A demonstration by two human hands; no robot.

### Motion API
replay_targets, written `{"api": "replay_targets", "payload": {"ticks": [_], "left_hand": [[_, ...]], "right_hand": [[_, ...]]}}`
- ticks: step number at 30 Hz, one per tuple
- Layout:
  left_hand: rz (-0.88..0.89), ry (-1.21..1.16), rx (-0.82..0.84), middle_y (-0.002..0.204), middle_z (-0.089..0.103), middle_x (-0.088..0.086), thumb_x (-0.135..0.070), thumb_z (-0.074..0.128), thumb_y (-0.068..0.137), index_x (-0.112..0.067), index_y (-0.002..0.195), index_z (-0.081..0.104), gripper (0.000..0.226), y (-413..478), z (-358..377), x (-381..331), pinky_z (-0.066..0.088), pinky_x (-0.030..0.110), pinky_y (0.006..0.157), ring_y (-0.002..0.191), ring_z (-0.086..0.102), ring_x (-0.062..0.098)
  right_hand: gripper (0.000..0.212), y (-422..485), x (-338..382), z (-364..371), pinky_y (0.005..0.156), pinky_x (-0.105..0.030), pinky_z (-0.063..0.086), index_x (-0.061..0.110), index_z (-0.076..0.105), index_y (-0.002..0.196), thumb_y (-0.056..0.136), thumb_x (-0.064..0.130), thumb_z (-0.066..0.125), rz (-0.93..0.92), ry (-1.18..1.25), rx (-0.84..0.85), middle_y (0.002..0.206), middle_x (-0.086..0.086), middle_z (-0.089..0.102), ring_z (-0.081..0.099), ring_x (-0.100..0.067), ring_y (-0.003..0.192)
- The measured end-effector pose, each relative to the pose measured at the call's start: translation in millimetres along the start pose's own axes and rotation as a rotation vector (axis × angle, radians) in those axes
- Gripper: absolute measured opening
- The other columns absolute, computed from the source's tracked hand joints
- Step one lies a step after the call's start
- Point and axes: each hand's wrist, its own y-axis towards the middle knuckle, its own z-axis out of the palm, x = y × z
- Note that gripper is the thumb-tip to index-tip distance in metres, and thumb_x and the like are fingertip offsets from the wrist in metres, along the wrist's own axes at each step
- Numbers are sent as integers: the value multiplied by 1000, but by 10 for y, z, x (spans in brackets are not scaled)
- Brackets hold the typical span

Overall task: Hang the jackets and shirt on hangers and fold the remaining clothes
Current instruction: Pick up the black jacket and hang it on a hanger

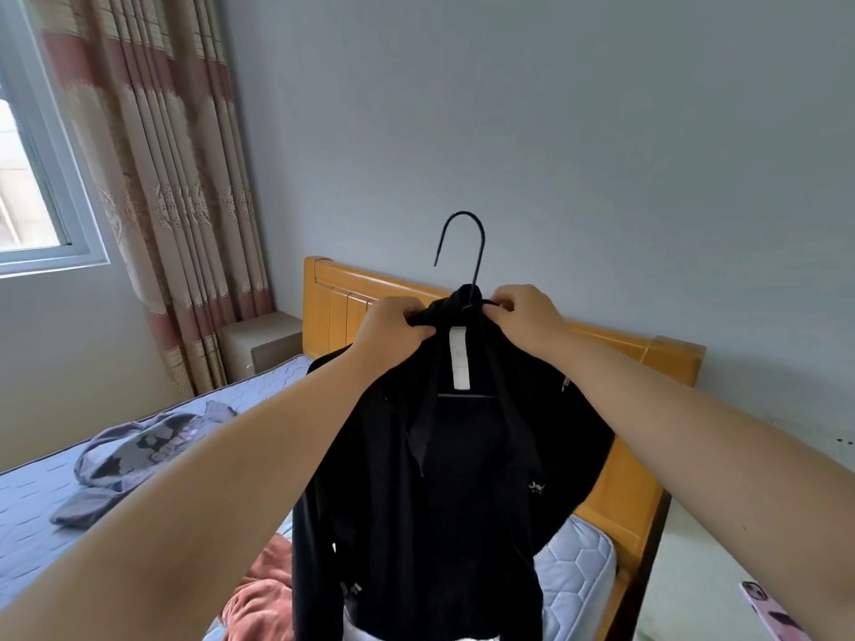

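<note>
A black jacket hangs in the air in front of me on a dark wire hanger, whose hook sticks up above the collar. My left hand grips the collar on the left of the hook. My right hand pinches the collar on the right, close to the hanger's neck. A white label runs down inside the collar. On the bed lie a grey printed garment at the left and a rust-coloured garment low down, partly hidden behind the jacket.
The bed has a pale blue quilted mattress and an orange wooden headboard against the grey wall. A nightstand stands by the curtains and window. A phone in a pink case lies at the lower right.
</note>
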Motion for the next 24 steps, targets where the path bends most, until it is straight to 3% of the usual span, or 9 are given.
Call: {"api": "replay_targets", "payload": {"ticks": [3, 6, 10, 13, 18, 20, 22, 24], "left_hand": [[80, 134, 105, 107, 67, 1, -15, 60, 89, -19, 118, 60, 30, -88, 41, -42, 53, 41, 86, 96, 61, 24], [88, 158, 78, 100, 68, 5, -5, 54, 88, -15, 110, 64, 26, -191, 147, -64, 54, 44, 83, 90, 62, 26], [2, 4, -18, 89, 67, 0, -3, 58, 85, -17, 100, 68, 23, -156, 116, -25, 54, 37, 79, 80, 58, 17], [14, 13, 4, 91, 67, 0, -6, 60, 85, -15, 103, 69, 22, -122, 105, -4, 51, 32, 78, 81, 56, 14], [-21, -4, -4, 81, 63, -5, -6, 63, 82, -22, 96, 67, 22, -88, 98, 23, 52, 31, 75, 73, 54, 9], [-18, -2, 15, 81, 62, -6, -7, 64, 82, -26, 89, 62, 20, -86, 105, 32, 50, 30, 76, 76, 55, 11], [-14, -12, 55, 86, 64, -5, -11, 67, 83, -24, 89, 64, 15, -77, 114, 43, 48, 28, 76, 82, 57, 14], [4, 36, 116, 95, 66, -2, -13, 66, 86, -18, 100, 67, 15, -73, 102, 76, 46, 27, 79, 89, 59, 17]], "right_hand": [[43, 0, 23, -4, 51, -22, 26, 17, 41, 54, 96, 19, 53, 85, 182, -147, 56, 0, 40, 38, -13, 55], [45, -3, 88, 32, 51, -23, 27, 17, 40, 52, 96, 18, 52, 108, 243, -151, 54, 0, 38, 36, -12, 51], [38, -34, 8, 19, 55, -22, 29, 20, 45, 59, 97, 16, 51, 35, 1, -17, 64, 5, 46, 44, -14, 64], [33, -75, -22, -72, 63, -22, 33, 17, 53, 69, 100, 19, 43, -16, 75, 71, 73, 4, 52, 48, -10, 70], [33, -180, -70, -124, 62, -23, 37, 1, 63, 86, 100, 25, 46, -9, 27, 311, 82, -16, 59, 56, -22, 77], [27, -203, -86, -105, 58, -20, 35, 11, 64, 77, 98, 22, 52, -16, -7, 278, 75, -7, 60, 56, -18, 71], [33, -192, -110, -114, 55, -18, 31, 26, 53, 62, 95, 21, 57, 4, 3, 137, 64, 6, 52, 49, -8, 62], [38, -159, -139, -149, 53, -20, 28, 24, 47, 57, 92, 25, 62, 25, -19, -8, 60, 6, 48, 44, -7, 58]]}}
